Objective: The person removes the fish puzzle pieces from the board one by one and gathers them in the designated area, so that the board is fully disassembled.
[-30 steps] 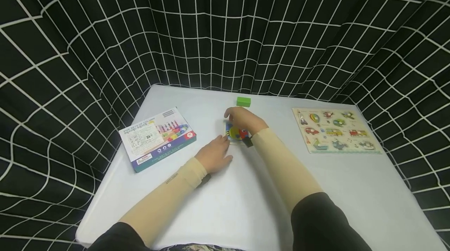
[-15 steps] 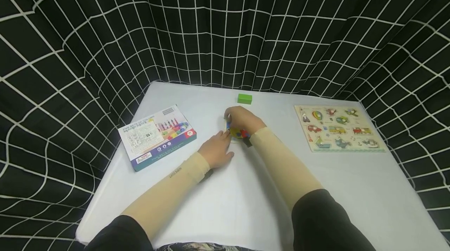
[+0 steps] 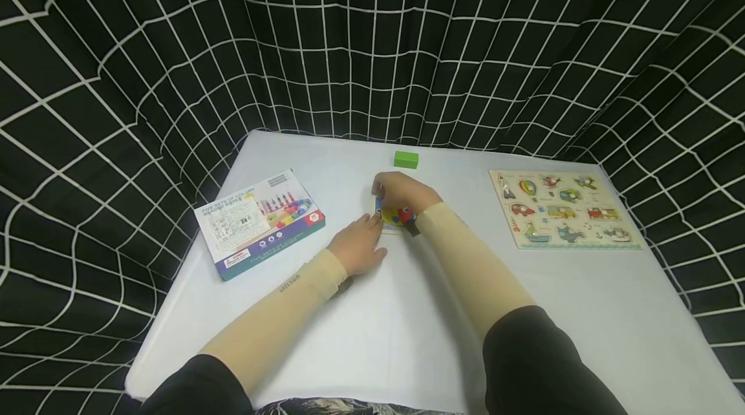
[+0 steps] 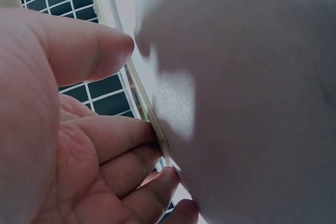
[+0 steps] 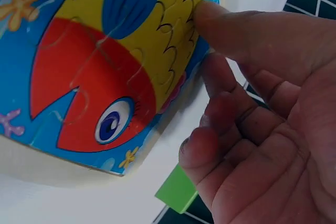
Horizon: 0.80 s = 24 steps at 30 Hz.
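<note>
Got my right hand [image 3: 404, 190] pinching the fish puzzle [image 5: 105, 61] by its far edge, my left hand [image 3: 356, 245] resting loose, uncurled fingers against its left side, probably so it won't slide.

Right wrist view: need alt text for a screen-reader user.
Right hand, fingers bent, at the edge of a red-and-yellow fish puzzle. A green block lies beyond on the white table.

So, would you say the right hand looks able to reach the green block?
Probably yes: the block lies just beyond the right hand with nothing visible between, though that hand is at the puzzle.
</note>
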Available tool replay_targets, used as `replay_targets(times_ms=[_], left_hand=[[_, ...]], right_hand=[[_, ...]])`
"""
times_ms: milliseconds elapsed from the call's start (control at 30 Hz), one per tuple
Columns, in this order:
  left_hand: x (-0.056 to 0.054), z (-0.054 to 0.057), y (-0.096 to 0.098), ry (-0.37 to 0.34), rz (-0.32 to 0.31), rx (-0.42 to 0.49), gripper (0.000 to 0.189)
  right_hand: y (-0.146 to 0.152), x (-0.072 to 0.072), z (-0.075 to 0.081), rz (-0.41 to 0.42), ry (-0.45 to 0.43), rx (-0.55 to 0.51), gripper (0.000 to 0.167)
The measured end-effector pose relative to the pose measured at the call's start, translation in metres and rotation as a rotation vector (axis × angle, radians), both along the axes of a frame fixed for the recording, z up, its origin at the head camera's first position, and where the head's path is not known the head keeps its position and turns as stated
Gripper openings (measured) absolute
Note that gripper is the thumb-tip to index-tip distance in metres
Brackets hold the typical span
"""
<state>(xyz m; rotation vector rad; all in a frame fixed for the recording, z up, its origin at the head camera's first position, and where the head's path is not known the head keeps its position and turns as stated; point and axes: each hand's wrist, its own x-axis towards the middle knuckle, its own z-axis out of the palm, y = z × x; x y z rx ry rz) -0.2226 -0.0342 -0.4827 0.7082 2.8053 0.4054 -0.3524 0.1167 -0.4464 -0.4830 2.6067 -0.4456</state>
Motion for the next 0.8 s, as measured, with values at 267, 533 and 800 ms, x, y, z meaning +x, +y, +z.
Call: replay_targets(times_ms=[267, 533, 800], left_hand=[[0.001, 0.002, 0.001, -0.008, 0.007, -0.007, 0.073], [-0.001, 0.001, 0.001, -0.009, 0.015, 0.001, 0.074], [0.001, 0.0, 0.001, -0.021, 0.02, 0.01, 0.074]], right_hand=[[0.006, 0.0, -0.003, -0.016, -0.015, -0.054, 0.039], [0.01, 0.001, -0.005, -0.034, 0.012, -0.101, 0.03], [0.015, 0.014, -0.008, -0.057, 0.079, -0.181, 0.017]])
